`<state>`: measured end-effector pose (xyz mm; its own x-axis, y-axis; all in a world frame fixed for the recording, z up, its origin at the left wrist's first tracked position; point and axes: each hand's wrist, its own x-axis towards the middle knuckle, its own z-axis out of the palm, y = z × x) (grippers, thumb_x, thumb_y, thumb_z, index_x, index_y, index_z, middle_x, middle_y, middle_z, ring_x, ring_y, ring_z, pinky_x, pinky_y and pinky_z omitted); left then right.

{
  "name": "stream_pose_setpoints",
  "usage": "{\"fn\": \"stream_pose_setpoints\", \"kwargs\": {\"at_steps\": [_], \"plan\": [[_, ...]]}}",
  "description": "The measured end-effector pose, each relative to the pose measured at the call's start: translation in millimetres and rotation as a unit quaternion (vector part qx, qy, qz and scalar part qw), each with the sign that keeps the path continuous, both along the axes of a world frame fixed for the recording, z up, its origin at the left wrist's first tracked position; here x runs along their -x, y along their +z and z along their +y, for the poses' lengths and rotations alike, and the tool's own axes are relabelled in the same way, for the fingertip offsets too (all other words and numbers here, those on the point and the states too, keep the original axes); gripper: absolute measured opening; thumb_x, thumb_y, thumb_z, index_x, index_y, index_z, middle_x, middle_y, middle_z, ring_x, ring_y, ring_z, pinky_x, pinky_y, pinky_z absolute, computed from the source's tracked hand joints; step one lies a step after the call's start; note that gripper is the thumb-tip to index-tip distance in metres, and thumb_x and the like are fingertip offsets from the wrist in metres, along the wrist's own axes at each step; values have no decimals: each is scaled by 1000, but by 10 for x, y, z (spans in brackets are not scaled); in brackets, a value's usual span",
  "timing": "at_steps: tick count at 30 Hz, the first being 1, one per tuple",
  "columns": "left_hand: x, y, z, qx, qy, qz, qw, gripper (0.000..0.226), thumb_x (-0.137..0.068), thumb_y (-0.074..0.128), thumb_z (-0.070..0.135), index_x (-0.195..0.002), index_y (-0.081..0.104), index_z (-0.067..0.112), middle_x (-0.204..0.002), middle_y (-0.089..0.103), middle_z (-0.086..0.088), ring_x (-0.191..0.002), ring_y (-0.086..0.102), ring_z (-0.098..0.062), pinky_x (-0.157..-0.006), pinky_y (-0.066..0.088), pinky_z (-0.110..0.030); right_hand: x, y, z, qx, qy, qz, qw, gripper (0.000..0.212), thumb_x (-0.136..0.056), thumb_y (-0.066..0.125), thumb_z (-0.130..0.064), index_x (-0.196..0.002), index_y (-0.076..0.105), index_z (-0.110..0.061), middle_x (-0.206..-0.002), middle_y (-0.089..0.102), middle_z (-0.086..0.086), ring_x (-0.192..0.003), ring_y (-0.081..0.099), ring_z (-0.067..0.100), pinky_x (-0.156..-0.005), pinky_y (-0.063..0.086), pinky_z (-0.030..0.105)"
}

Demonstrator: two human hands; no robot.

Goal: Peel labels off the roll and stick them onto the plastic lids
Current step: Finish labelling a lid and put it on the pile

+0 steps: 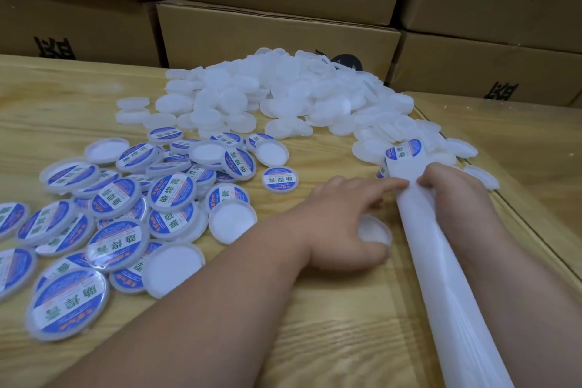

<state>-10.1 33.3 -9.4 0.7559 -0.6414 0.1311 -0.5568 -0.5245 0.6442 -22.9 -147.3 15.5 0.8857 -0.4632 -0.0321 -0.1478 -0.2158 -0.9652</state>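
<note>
Head view shows the right hand [447, 186] gripping the label strip [406, 164] so the left hand [343, 214], cradling a bare lid [374, 231] on the worktop [315, 324], can reach its forefinger for a label.

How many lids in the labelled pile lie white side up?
5: far-left lid, far-middle lid, far-right lid, near-right lid, nearest lid. Left hand holds a blank lid; more may be hidden.

Left of my hands, the stuck labels [118, 244] on the lids read 助焊膏 in green between blue bands; smaller print is illegible. The black characters on the cardboard boxes [277, 38] beyond are cut off.
</note>
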Motion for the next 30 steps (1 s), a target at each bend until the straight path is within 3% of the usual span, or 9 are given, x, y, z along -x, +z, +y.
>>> {"fn": "stream_pose_setpoints", "kwargs": {"at_steps": [3, 8, 13, 16, 18, 21, 24, 27, 30], "plan": [[-8, -2, 39, -51, -5, -45, 998, 93, -77, 73, 47, -150, 16, 56, -122, 40, 18, -122, 33, -13, -111, 27, -36, 16, -4, -8, -7, 21, -5, 1000, 8, -86, 57, -12, -79, 53, -13, -52, 43, -8, -40, 39, 6, -36, 34, 15], [-63, -43, 74, -5, 28, -17, 999, 83, -80, 71, 44, -149, 25, 54, -118, 51, 20, -117, 43, -9, -108, 38, -36, 30, -52, 6, 27, 58, 3, 998, 6, -77, 58, -19, -71, 60, -17, -59, 54, -4, -49, 46, 13, -49, 39, 24], [-104, -55, 81, 126, 124, 21, 984, 53, -79, 54, 50, -131, 47, 58, -111, 49, 22, -94, 53, 8, -80, 44, -18, 39, -49, 50, 90, 80, 16, 993, 22, -64, 53, -30, -77, 69, -22, -61, 59, -3, -52, 51, 15, -54, 41, 28], [-133, 2, 100, 279, 194, 115, 933, 34, -83, 38, 47, -97, 69, 51, -86, 60, 27, -73, 55, 5, -67, 42, -20, 49, -45, 63, 134, 116, 32, 984, 21, -65, 50, -28, -71, 54, -8, -59, 46, -2, -56, 41, 18, -57, 34, 31], [-137, 31, 123, 326, 215, 140, 910, 33, -84, 39, 51, -85, 70, 41, -77, 65, 25, -62, 55, 3, -57, 42, -16, 65, -30, 71, 154, 169, 54, 972, 17, -66, 49, -25, -65, 43, -9, -59, 41, -2, -55, 37, 17, -57, 30, 30], [-129, 44, 120, 301, 208, 121, 923, 25, -78, 61, 64, -86, 64, 41, -90, 69, 28, -75, 62, 1, -65, 47, -18, 119, 36, 91, 182, 256, 101, 944, 8, -64, 49, -27, -59, 45, -23, -58, 42, -4, -51, 39, 14, -51, 30, 26], [-117, 15, 103, 246, 157, 105, 951, 24, -76, 74, 56, -91, 61, 43, -107, 69, 28, -96, 66, -10, -82, 54, -26, 160, 74, 93, 176, 315, 119, 925, 9, -63, 51, -30, -58, 47, -24, -57, 43, -3, -50, 40, 14, -48, 31, 26], [-87, 22, 104, 228, 120, 112, 960, 22, -83, 77, 47, -94, 60, 37, -106, 71, 24, -82, 67, -13, -75, 54, -23, 173, 69, 89, 156, 321, 88, 930, 25, -71, 54, -38, -59, 48, -18, -51, 45, -9, -45, 43, 9, -44, 34, 20], [-85, 24, 106, 216, 112, 101, 965, 18, -86, 76, 41, -92, 60, 37, -101, 70, 26, -68, 59, -6, -61, 48, -15, 147, 42, 109, 119, 280, 42, 952, 31, -76, 56, -38, -79, 64, -8, -49, 52, -11, -44, 50, 8, -41, 37, 16]]}}
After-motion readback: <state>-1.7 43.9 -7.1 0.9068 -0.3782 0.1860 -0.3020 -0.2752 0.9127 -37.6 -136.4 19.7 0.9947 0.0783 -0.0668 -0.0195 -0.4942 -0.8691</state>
